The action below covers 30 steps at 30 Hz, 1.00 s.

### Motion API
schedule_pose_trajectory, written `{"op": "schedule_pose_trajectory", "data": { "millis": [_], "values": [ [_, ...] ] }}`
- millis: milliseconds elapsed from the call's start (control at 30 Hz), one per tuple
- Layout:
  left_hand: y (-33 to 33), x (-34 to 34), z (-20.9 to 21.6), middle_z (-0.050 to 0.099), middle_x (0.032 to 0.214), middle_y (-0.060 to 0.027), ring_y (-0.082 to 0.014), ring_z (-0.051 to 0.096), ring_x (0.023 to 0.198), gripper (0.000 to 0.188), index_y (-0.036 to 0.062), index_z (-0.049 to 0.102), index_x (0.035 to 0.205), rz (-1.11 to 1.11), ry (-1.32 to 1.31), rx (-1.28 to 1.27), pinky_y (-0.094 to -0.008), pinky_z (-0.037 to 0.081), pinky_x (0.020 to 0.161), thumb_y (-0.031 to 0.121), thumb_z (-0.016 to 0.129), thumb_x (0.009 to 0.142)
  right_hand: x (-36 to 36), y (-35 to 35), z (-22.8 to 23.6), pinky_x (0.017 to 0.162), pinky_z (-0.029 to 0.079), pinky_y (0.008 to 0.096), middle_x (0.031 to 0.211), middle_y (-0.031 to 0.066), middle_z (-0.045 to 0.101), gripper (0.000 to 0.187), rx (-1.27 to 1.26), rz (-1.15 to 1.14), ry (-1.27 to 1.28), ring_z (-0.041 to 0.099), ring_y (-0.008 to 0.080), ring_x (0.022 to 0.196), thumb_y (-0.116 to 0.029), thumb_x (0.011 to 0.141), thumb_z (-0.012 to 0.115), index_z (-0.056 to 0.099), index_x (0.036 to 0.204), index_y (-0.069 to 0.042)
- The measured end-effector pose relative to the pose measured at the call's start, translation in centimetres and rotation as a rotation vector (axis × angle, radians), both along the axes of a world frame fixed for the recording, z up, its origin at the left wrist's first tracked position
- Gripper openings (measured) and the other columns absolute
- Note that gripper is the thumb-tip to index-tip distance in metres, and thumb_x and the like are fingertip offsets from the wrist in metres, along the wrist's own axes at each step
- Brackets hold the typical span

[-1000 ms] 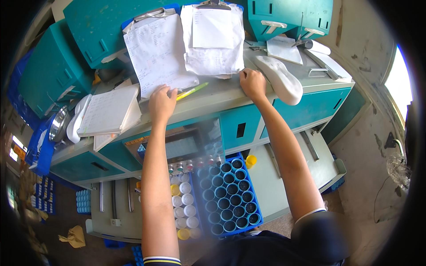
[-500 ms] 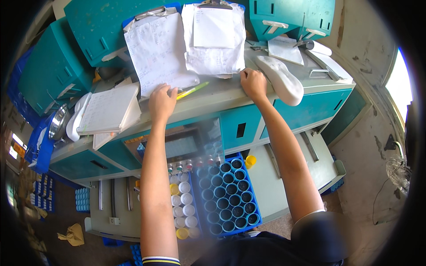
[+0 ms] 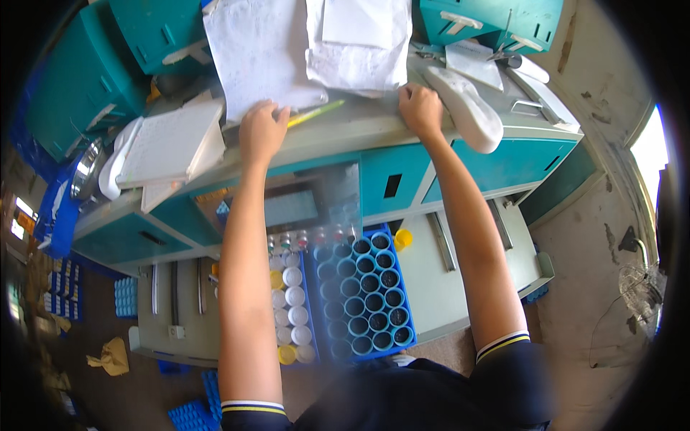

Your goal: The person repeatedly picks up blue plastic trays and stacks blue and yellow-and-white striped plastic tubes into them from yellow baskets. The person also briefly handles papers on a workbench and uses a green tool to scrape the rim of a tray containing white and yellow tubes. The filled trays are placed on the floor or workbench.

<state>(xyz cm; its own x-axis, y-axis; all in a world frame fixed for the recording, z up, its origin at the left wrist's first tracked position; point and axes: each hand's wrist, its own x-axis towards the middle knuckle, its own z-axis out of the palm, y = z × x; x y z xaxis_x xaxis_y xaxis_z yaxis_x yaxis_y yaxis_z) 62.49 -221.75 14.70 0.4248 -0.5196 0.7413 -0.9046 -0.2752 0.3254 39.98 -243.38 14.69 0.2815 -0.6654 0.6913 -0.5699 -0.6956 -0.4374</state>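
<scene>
Left hand [image 3: 262, 134], yellow-green pen [image 3: 316, 113] and right hand [image 3: 422, 110] lie along my counter [image 3: 359, 133].
From my remote view, a paper stack [image 3: 171, 146] sits farthest left; next, the left hand's fingers bend at the foot of a written sheet [image 3: 262, 54], and I cannot tell whether they clamp anything. The pen slants up and rightward from beside its thumb; lower down I see light-blue cups [image 3: 369, 264] with dark contents. The right hand's fingers curl near the crumpled papers [image 3: 357, 68], their grip hidden from me; just beside it, a white sole-shaped object [image 3: 468, 111] overhangs the edge.
</scene>
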Motion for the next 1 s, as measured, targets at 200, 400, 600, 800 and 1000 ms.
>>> {"op": "schedule_pose_trajectory", "data": {
  "millis": [200,400,600,800,1000],
  "values": [
    [0.0,0.1,0.0,0.069,0.102,-0.0181,-0.0364,0.065,0.095,0.033,0.0009,0.072,0.097,0.025,0.024,0.038,-0.0426,0.052,0.085,0.032,0.065,0.087,0.1,-0.8,-0.3,0.082,0.053,0.0489,0.089,0.0228,0.069,0.032,-0.008,-0.017,0.041,0.066,0.043,0.085,-0.034,0.088,0.055,0.075,0.093,-0.009],
    [-0.1,0.5,-0.2,0.07,0.111,-0.0158,-0.0363,0.066,0.102,0.042,0.006,0.073,0.107,0.067,-0.008,0.089,-0.0399,0.052,0.089,0.042,0.064,0.089,0.1,-1.4,-0.8,0.081,0.053,0.0483,0.088,0.021,0.07,0.032,-0.058,-0.019,0.048,0.067,0.0421,0.086,-0.036,0.087,0.057,0.075,0.095,-0.011],
    [0.0,0.3,0.0,0.07,0.101,-0.0177,-0.0372,0.065,0.093,0.038,0.0033,0.072,0.1,0.04,0.031,0.087,-0.0423,0.052,0.082,0.038,0.064,0.088,0.1,-1.3,-0.6,0.081,0.053,0.049,0.086,0.0225,0.07,0.031,-0.055,-0.006,0.026,0.067,0.0425,0.084,-0.034,0.086,0.058,0.075,0.094,-0.009],
    [0.0,-0.1,0.3,0.068,0.107,-0.0184,-0.0368,0.064,0.1,0.035,-0.0004,0.071,0.1,0.028,0.055,0.063,-0.0428,0.05,0.088,0.032,0.066,0.087,0.1,-0.5,-0.2,0.078,0.053,0.0488,0.084,0.0239,0.068,0.03,-0.033,-0.004,0.016,0.066,0.0422,0.08,-0.028,0.086,0.057,0.074,0.083,-0.004],
    [0.1,-0.1,0.2,0.066,0.118,-0.0195,-0.0342,0.062,0.111,0.037,-0.0029,0.071,0.103,0.032,0.033,0.05,-0.0382,0.048,0.097,0.03,0.067,0.088,0.0,0.1,0.0,0.079,0.052,0.0479,0.083,0.023,0.068,0.029,-0.006,0.01,-0.036,0.066,0.0408,0.081,-0.025,0.087,0.054,0.074,0.084,-0.004]
  ]
}}
